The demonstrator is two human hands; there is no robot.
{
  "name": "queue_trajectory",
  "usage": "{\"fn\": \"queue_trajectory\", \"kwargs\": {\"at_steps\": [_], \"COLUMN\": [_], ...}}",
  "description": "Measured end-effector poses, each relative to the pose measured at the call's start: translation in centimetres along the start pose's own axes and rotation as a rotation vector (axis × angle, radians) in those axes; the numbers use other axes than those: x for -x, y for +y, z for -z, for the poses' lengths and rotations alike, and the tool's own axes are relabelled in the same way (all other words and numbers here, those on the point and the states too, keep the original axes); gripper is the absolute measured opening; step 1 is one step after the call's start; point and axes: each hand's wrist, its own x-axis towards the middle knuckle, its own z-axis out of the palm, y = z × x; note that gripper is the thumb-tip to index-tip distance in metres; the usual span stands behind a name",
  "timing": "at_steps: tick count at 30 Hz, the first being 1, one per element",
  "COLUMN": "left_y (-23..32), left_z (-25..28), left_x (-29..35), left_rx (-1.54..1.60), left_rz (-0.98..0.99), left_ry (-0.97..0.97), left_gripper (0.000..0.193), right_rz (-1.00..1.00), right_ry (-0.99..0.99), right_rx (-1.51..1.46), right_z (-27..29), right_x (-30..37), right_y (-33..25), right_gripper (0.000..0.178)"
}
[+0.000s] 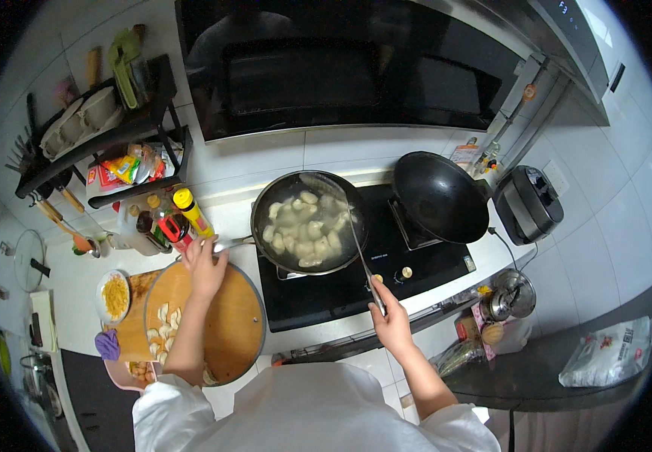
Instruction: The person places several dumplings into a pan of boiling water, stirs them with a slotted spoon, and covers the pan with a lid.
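Observation:
A dark frying pan [254,218] on the cooktop holds several pale dumplings [315,230] in cloudy liquid. My right hand [392,320] is closed around the handle of a long metal skimmer [362,260]; the skimmer's head lies in the far side of the pan. To the left, my left hand [204,265] grips the end of the metal pan handle [236,242], beside the bottles. Under my left forearm lies a round wooden board [228,320] with a dark rim. Several uncooked-looking dumplings [166,325] rest on its left part.
An empty black wok [439,197] stands on the right of the black cooktop [303,301]. Sauce bottles [192,211] crowd the back left, below a black rack [100,162]. A plate of yellow food [116,296] sits far left. A grey appliance [528,205] stands right of the wok.

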Motion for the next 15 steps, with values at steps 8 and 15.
{"fn": "queue_trajectory", "kwargs": {"at_steps": [8,15], "left_y": [8.9,12.8], "left_z": [1.4,-0.6], "left_x": [3.2,6.1], "left_rx": [0.239,0.306], "left_rz": [-0.183,-0.190], "left_ry": [-0.061,-0.123], "left_gripper": [0.033,0.030], "right_rz": [-0.005,0.036], "right_ry": [-0.021,0.009], "right_rx": [-0.053,-0.043], "right_z": [-0.7,-0.9], "right_x": [-0.5,-0.6], "right_y": [1.3,3.5], "right_gripper": [0.055,0.056]}}
